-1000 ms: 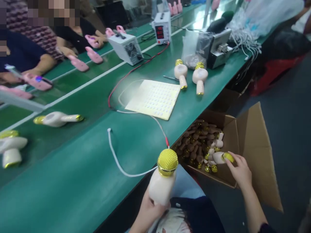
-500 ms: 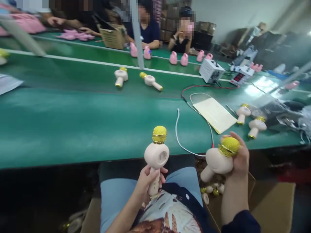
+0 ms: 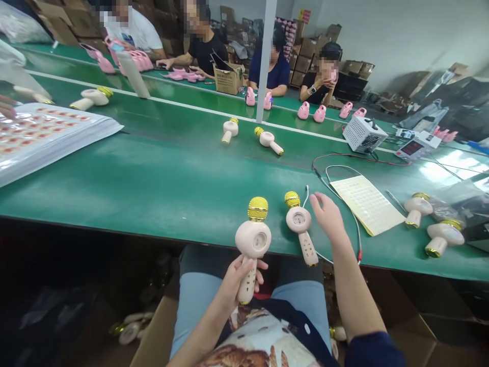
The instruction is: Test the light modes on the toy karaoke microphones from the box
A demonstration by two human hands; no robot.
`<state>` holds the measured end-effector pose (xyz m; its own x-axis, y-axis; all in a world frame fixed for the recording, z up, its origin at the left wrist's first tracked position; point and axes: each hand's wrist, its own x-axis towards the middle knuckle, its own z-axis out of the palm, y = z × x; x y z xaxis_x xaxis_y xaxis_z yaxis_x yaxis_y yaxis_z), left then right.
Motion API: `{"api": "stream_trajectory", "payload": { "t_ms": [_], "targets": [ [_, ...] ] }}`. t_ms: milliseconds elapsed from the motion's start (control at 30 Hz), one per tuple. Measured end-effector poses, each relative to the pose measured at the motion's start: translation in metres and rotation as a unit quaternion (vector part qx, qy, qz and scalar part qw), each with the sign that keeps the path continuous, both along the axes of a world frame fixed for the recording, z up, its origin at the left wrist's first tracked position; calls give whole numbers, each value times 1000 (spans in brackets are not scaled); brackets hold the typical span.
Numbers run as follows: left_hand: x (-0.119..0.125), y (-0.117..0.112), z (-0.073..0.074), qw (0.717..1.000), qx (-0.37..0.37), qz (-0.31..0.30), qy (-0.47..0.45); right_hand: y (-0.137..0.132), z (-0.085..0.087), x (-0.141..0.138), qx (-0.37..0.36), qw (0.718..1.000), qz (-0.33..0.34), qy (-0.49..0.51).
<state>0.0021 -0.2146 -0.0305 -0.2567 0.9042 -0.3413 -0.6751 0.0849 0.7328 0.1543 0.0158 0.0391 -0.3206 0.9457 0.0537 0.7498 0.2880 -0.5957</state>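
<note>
- my left hand (image 3: 240,278) is clenched round the handle of a pink microphone (image 3: 252,238), which i hold upright over my lap, just in front of the near edge of the green table (image 3: 153,178).
- its gold mesh head points up and the round opening in its body faces me.
- my right hand (image 3: 328,216) is released, palm down and fingers spread, gripping nothing.
- it hovers over the table just to the right of a second microphone (image 3: 300,224); i cannot tell whether it touches it.
- the second microphone lies flat on the table, gold head away from me, handle slanting towards me, with its tip at the near edge.
- a white cable (image 3: 357,229) curves on the table around my right hand, one end lying just behind my fingertips.
- right of the cable lies a yellow sheet (image 3: 367,204), and further right two more microphones (image 3: 418,206) rest on their sides.
- another pair of microphones (image 3: 230,128) lies in the middle of the table, well apart from my hands.
- a white power box (image 3: 362,133) stands at the far right, with red and white leads running from it.
- glossy sticker sheets (image 3: 46,132) are stacked at the far left.
- across the table several people sit with small pink items (image 3: 309,111) before them.
</note>
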Motion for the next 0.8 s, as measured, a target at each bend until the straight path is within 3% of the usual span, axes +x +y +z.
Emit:
{"api": "stream_trajectory", "payload": {
  "t_ms": [100,200,367,467,533,600,667,733,800],
  "targets": [
    [-5,6,6,1000,5,7,-20,-43,-13,32,-53,998,12,-36],
    [-6,15,16,999,5,-14,-37,-73,-36,45,-61,997,11,-40],
    [-4,27,30,999,-4,-43,-32,-83,-54,43,-24,1000,-3,9],
    [-3,27,31,998,10,-50,-44,-94,-51,40,-64,986,-42,147],
    [-3,26,30,996,23,-62,-56,-108,-50,34,-206,929,-30,307],
    [-3,23,28,995,41,-70,-64,-126,-51,26,-365,826,-10,430],
    [-2,20,26,993,57,-80,-73,-143,-53,17,-447,744,-22,497],
    [-2,16,25,990,71,-92,-83,-157,-52,10,-460,703,-39,541],
    [-2,13,24,988,84,-98,-88,-167,-48,8,-443,695,-27,566]
  ]
}}
